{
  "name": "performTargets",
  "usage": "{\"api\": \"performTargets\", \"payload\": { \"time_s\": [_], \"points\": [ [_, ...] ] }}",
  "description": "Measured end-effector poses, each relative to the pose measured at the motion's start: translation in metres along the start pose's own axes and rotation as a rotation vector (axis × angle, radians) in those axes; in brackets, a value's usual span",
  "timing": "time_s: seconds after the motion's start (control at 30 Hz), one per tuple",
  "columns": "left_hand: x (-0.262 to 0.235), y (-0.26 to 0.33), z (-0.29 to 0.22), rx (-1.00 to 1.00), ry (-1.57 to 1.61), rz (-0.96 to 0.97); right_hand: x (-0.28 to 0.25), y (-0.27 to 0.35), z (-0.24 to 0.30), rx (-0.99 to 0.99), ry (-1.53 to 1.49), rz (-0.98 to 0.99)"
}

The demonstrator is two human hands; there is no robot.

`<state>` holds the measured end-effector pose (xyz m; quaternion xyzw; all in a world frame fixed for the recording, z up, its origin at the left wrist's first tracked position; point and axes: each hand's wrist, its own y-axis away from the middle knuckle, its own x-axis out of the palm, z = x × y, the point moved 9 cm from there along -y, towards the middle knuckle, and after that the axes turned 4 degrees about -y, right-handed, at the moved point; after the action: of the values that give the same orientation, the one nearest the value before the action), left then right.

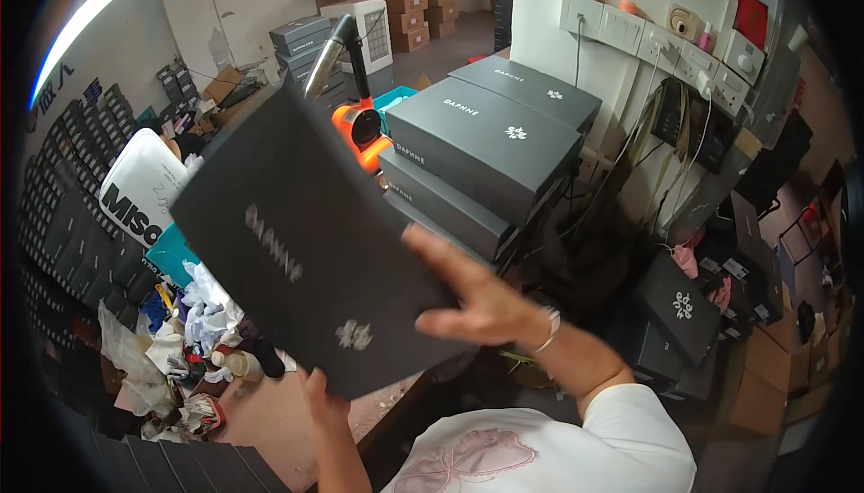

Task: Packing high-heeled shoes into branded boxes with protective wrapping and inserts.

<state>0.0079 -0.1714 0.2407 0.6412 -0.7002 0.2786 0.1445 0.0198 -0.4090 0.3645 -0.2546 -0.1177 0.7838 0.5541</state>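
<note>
A dark grey shoebox [297,214] with pale lettering and a flower-like emblem on its lid is held up tilted in front of me. My left hand [326,396] grips its lower edge; most of those fingers are hidden behind the box. At the right edge, my right hand [481,300] has its fingers along the side and its thumb against the lid. Just beyond, a stack of matching shoeboxes [486,124] stands at the table's far right. An orange device with a metal tube [360,124] is partly hidden behind the raised box.
On the table [270,421] at left lie crumpled white plastic [211,309], a bottle [236,365] and other clutter. More dark boxes [679,309] are piled at the right. Cables hang from the wall sockets [661,43]. Brown cartons [405,12] stand at the back.
</note>
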Motion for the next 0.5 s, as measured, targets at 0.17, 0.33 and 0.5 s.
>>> {"api": "performTargets", "payload": {
  "time_s": [0.17, 0.33, 0.5],
  "points": [
    [0.210, -0.090, -0.007, 0.055, -0.217, 0.341, -0.219, -0.035, 0.073, 0.132, 0.148, -0.276],
    [0.283, -0.056, 0.066, -0.076, -0.392, 0.741, -0.344, -0.075, -0.006, 0.377, 0.715, -0.117],
    [0.176, 0.051, 0.074, -0.318, -0.631, 1.008, -0.284, -0.097, 0.070, -0.133, 1.308, -0.264]
  ]
}}
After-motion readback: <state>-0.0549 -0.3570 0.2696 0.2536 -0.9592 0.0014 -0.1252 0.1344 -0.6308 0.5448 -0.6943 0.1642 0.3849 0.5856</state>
